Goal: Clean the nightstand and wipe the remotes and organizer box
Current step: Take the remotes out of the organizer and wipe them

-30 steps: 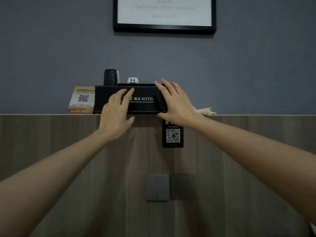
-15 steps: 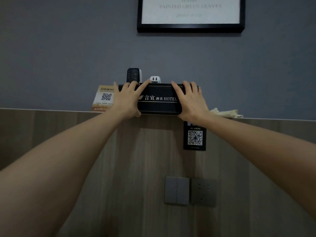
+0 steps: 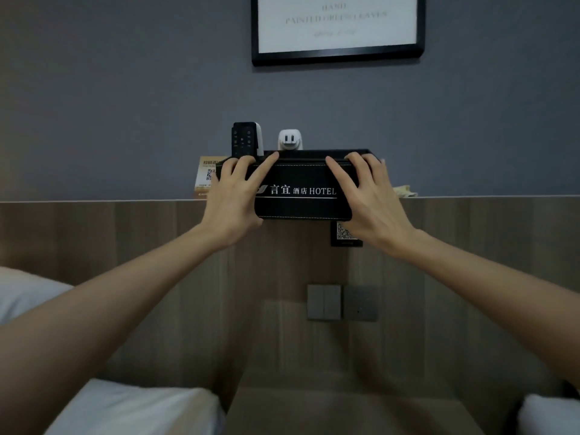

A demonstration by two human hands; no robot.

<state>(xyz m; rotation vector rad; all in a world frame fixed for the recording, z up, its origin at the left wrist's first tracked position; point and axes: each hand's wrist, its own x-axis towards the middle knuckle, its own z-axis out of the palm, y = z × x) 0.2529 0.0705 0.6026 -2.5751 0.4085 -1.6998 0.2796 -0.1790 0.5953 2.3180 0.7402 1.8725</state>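
A black organizer box [image 3: 301, 189] with white "HOTEL" lettering is held just in front of the ledge [image 3: 94, 200] of the wooden headboard panel, its bottom edge below the ledge line. My left hand [image 3: 233, 196] grips its left end, fingers curled over the top rim. Its right end is gripped the same way by my right hand [image 3: 370, 199]. A black remote [image 3: 244, 139] and a white remote [image 3: 290, 140] stand upright in the box. A crumpled pale cloth [image 3: 406, 190] lies on the ledge to the right.
A yellow QR card [image 3: 205, 177] leans on the ledge behind my left hand. A black QR tag [image 3: 342, 238] and grey wall switches [image 3: 342, 302] are on the panel below. The nightstand top [image 3: 345, 409] lies between white bedding [image 3: 125, 406] and another white edge [image 3: 549, 416]. A framed picture [image 3: 337, 26] hangs above.
My hands went from lying flat on the box's front to gripping its two ends over the top rim. The box has come forward off the ledge toward me.
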